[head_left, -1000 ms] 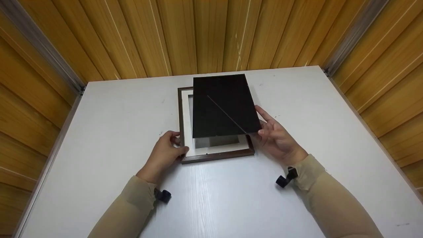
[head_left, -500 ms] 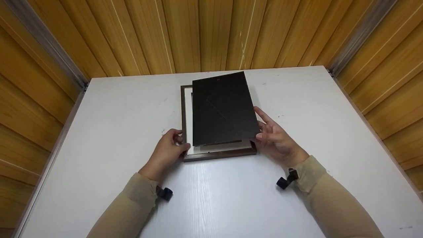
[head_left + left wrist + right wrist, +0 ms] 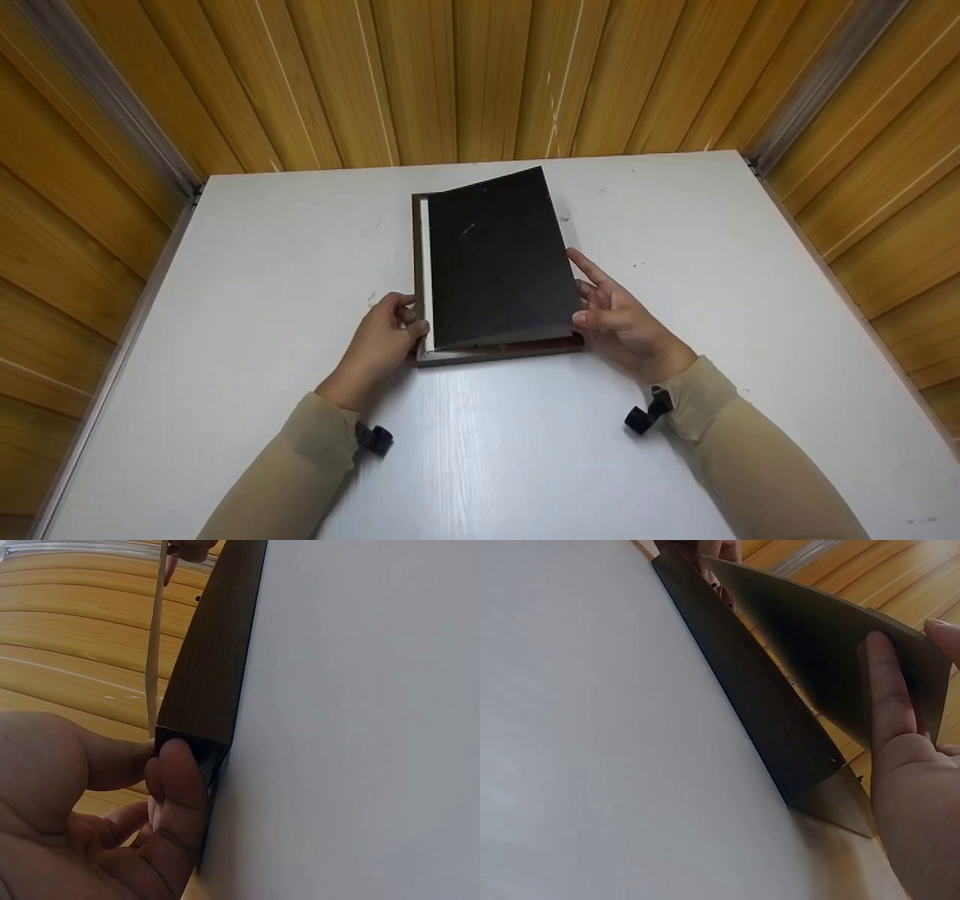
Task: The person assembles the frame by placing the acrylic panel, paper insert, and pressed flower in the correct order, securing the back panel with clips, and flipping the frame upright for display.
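A dark brown picture frame (image 3: 418, 259) lies on the white table, its pale inner border (image 3: 428, 300) showing as a strip along the left. My left hand (image 3: 377, 339) grips the frame's near left corner, thumb on top and fingers curled against the outer side. Over the opening slants a black backing board (image 3: 499, 262), low on the left and raised on the right. My right hand (image 3: 628, 322) pinches its right edge between thumb and fingers. In the right wrist view, a finger (image 3: 889, 690) lies flat along the board's underside, with a gap above the frame side (image 3: 742, 682).
The white table (image 3: 285, 247) runs around the frame on all sides. Yellow wood-grain panels (image 3: 487, 82) stand behind it and to both sides, with metal strips at the corners. A small black camera (image 3: 639, 420) sits on the right wrist.
The board has come down and toward the left and near side, now covering most of the frame's opening, and tilts more. My right hand moved slightly left with it; my left hand keeps its hold.
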Demonstrator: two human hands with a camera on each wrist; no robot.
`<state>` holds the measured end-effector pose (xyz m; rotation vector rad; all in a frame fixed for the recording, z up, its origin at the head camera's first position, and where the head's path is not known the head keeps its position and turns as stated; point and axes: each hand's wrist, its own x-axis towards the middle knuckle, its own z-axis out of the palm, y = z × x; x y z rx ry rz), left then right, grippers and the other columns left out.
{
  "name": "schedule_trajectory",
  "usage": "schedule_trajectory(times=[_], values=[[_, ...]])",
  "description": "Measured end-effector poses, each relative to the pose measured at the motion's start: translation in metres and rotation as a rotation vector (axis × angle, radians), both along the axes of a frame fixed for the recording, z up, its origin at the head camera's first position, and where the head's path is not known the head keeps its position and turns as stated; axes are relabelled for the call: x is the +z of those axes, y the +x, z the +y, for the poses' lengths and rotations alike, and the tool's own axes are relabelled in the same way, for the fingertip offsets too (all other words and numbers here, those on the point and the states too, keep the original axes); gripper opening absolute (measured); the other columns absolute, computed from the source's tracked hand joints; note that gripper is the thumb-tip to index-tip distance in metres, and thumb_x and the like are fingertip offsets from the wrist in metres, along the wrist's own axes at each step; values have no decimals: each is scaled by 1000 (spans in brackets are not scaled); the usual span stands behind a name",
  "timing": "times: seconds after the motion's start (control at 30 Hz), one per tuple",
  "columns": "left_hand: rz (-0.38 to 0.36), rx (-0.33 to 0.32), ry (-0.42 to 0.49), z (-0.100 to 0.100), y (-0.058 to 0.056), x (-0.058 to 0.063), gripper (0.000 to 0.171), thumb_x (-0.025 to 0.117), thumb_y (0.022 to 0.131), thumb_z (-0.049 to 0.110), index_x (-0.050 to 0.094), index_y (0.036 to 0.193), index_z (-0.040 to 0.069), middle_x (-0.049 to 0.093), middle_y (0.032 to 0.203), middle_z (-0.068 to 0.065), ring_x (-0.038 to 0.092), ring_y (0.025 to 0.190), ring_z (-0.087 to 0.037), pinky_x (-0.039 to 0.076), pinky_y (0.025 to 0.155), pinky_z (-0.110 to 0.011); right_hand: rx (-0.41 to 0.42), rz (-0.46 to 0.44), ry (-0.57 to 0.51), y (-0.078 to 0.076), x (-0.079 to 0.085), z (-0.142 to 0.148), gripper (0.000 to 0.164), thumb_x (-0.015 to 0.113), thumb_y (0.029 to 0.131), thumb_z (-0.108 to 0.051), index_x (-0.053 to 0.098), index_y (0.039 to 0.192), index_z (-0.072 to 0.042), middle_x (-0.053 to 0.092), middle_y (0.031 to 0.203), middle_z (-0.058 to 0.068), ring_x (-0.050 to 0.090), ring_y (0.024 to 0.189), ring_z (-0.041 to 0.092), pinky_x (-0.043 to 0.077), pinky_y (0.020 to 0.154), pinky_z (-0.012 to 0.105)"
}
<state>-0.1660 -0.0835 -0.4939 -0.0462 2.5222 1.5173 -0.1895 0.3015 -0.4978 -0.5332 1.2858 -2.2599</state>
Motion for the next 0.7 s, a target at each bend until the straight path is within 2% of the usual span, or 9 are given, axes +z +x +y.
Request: schedule_trajectory(times=[0.23,0.33,0.43,0.7], values=[[-19,9,17,2,0,3,50,69,111,12,56,158,2,64,121,-10,66,99,-20,62,78,-30,-50,0,99,1,1,-5,115,58,94,24,4,184,-21,49,143,4,56,129,12,59,88,13],[-11,11,2,1,0,2,49,71,111,12,57,157,2,64,120,-10,64,100,-20,61,80,-30,-58,-1,138,1,1,-6,115,59,94,24,3,184,-20,47,141,4,52,131,11,57,86,13],[5,11,-12,1,0,2,50,72,110,12,58,156,0,64,117,-10,62,98,-20,60,80,-29,-62,12,189,1,1,-6,114,62,94,21,4,184,-18,46,144,6,53,136,12,58,90,14],[-1,9,-3,0,0,3,51,74,108,11,58,156,0,62,115,-8,60,91,-18,61,76,-28,-73,30,225,-4,-1,-3,110,63,93,24,5,182,-7,60,140,4,70,124,10,61,91,17]])
